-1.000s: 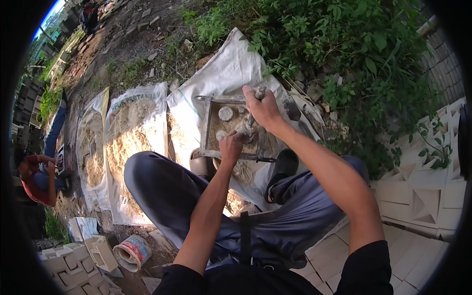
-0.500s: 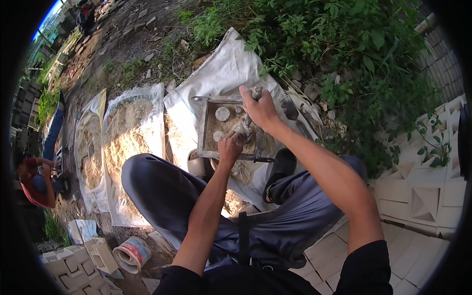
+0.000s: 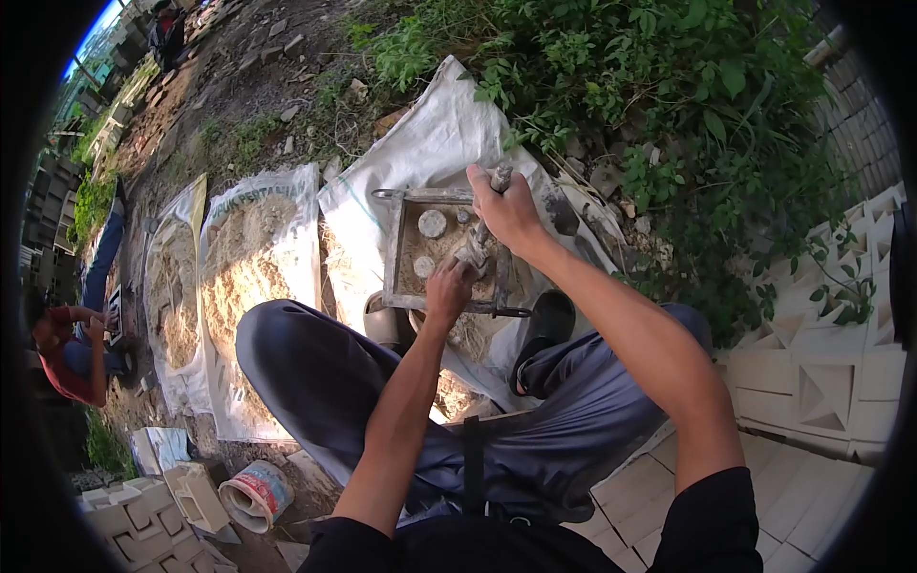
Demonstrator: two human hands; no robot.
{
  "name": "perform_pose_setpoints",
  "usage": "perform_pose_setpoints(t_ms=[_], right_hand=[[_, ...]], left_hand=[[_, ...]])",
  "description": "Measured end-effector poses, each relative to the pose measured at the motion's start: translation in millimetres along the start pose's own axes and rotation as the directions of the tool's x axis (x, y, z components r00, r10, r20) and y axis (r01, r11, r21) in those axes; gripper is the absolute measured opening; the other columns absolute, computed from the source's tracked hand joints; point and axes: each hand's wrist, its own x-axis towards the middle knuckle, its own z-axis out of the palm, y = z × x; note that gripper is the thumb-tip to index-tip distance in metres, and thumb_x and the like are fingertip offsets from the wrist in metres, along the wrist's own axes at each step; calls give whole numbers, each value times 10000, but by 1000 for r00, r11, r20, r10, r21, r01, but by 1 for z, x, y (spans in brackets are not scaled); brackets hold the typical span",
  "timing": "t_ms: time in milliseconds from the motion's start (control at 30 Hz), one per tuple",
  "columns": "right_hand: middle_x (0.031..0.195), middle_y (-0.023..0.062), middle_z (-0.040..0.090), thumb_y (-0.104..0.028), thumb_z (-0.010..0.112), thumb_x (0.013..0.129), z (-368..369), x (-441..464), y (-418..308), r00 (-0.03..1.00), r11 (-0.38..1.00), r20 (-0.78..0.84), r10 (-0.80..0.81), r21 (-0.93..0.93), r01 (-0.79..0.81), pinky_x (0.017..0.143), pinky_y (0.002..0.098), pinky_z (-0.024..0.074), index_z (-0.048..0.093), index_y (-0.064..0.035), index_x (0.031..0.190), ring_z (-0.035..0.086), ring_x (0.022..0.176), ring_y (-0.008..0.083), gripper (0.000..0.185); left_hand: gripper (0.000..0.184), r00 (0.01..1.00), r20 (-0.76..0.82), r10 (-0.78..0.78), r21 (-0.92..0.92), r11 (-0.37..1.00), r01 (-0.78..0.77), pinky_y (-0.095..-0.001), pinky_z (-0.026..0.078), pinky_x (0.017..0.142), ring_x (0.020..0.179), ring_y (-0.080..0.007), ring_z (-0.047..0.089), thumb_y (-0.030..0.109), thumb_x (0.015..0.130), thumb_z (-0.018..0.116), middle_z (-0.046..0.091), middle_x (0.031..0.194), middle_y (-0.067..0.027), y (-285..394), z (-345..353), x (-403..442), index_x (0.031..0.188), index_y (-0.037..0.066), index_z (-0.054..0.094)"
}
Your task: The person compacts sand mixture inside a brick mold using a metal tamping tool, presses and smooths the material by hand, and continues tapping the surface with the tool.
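Between my feet lies a square, dirty metal frame mold (image 3: 394,253) with sandy material inside it. Two pale round discs (image 3: 432,224) and a smaller round knob (image 3: 463,217) show in its left and upper parts. My right hand (image 3: 509,212) is closed round the upper shaft of a stick-like tool (image 3: 482,232), which leans over the mold's right side. Low on the same tool, by its whitish clumped end, my left hand (image 3: 449,289) has its fingers curled in; the exact grip is partly hidden.
White sacks (image 3: 420,148) lie under the mold. Sandy powder (image 3: 253,244) covers more sacking to the left. A paint bucket (image 3: 256,495) lies at lower left, near patterned blocks (image 3: 143,525). Pale blocks (image 3: 812,392) stand at right, leafy plants (image 3: 659,115) above. A person (image 3: 72,353) sits at far left.
My hands and the tool stay almost in place, with only a slight shift of my left hand. The seated person's arms at far left have moved a little.
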Motion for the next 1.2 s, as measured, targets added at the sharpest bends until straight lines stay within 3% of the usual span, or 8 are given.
perform_pose_setpoints(t_ms=[200,267,700,900,1033,1200], right_hand=[[525,-44,405,-218,540,946,3,1,6,998,999,-69,-6,-49,2,437,275,290,445,-90,607,342,463,62,375],[524,-45,403,-219,542,944,1,-3,-5,1000,1000,-8,-2,-2,2,435,275,288,443,-90,606,340,463,63,375],[536,-47,407,-232,563,933,3,-6,-4,1000,1000,0,20,16,-20,439,270,284,442,-94,596,347,470,64,384],[533,-48,407,-248,552,937,4,-10,-7,998,1000,56,15,-28,-14,452,271,293,443,-94,582,352,472,64,402],[534,-47,428,-245,547,933,4,-12,-6,997,999,78,-3,-41,6,456,274,298,449,-84,573,362,475,66,406],[543,-31,473,-264,557,917,2,-14,-13,999,989,26,36,-145,-32,461,274,313,486,-65,584,394,486,65,395]], left_hand=[[115,996,-6,-92,60,994,92,-429,447,752,871,-310,600,164,799,598,618,850,-110,-2,-1,7,827,67,652],[110,996,-9,-83,61,995,84,-429,449,748,871,-311,600,152,796,588,619,851,-112,0,-3,8,821,65,649],[103,999,11,-41,37,999,40,-425,474,704,834,-315,613,82,762,518,619,833,-119,-3,-1,10,775,60,618],[121,999,-43,27,75,997,-24,-421,483,711,818,-328,614,78,768,514,627,837,-127,-6,5,9,804,59,628],[134,999,13,-40,25,999,39,-424,484,715,830,-336,608,74,775,506,627,861,-134,-7,9,8,823,57,631],[136,997,-63,-41,49,998,44,-441,482,712,834,-343,602,46,775,492,624,848,-143,-3,6,7,815,49,622]])
